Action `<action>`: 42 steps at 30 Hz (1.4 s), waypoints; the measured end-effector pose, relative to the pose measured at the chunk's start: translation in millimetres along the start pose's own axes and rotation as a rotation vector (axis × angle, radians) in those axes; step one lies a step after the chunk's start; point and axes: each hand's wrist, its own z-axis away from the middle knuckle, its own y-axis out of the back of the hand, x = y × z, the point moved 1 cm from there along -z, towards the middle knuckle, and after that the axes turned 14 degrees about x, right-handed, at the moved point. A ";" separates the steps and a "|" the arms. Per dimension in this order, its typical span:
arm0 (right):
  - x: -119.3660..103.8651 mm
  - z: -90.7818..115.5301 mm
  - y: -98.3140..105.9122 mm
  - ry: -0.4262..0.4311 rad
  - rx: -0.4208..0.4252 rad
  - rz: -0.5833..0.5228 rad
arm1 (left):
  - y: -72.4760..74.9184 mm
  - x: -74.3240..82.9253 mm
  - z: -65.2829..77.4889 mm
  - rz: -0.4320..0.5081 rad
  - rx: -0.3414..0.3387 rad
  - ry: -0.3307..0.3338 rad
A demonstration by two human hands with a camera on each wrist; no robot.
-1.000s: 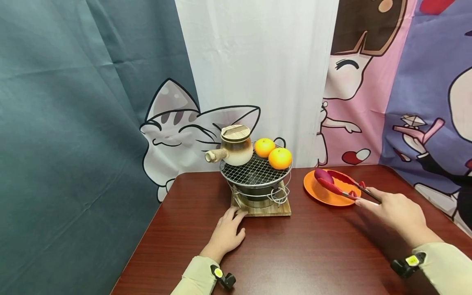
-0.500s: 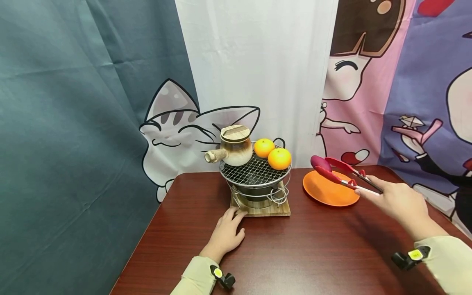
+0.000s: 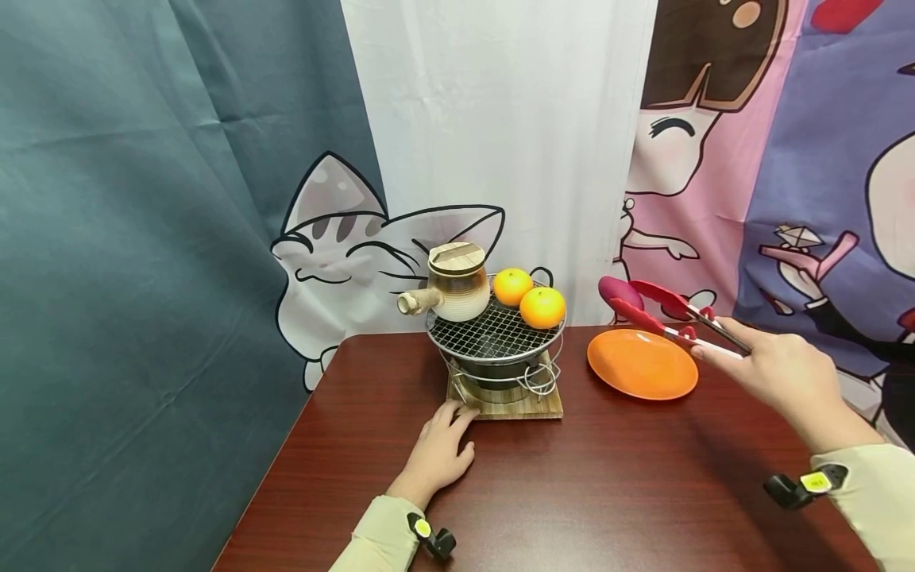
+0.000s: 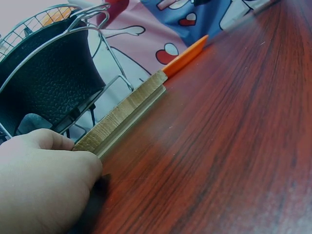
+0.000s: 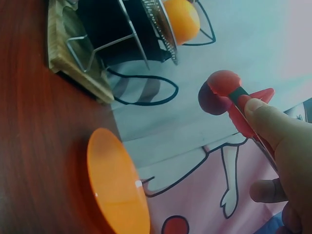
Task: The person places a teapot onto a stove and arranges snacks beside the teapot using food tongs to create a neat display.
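Observation:
My right hand (image 3: 793, 373) grips a pair of tongs (image 3: 646, 319) with red tips and metal arms. Between the tips is a smooth, purple, egg-shaped thing (image 3: 619, 291), raised above the orange plate (image 3: 643, 365). In the right wrist view it shows dark purple (image 5: 210, 102), partly hidden by a red tip. My left hand (image 3: 436, 457) rests its fingertips at the front left corner of the wooden base (image 3: 522, 409), thumb spread apart from the fingers. The left wrist view has that hand right at the base's edge (image 4: 124, 112).
On the base stands a round tabletop grill with a wire mesh top (image 3: 493, 338). A side-handled pot (image 3: 461, 298) with a wooden lid and two oranges (image 3: 513, 286) sit on the mesh. A wire stand surrounds the grill, and a printed curtain (image 3: 500, 119) hangs behind the table.
The tongs have lifted the purple thing up off the orange plate and slightly left, with the right hand rising too. The left hand has stayed at the base's corner.

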 end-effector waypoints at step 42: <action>-86.8 10.2 27.4 0.315 0.386 -0.146 | 1.0 0.2 -0.4 -0.010 0.002 -0.010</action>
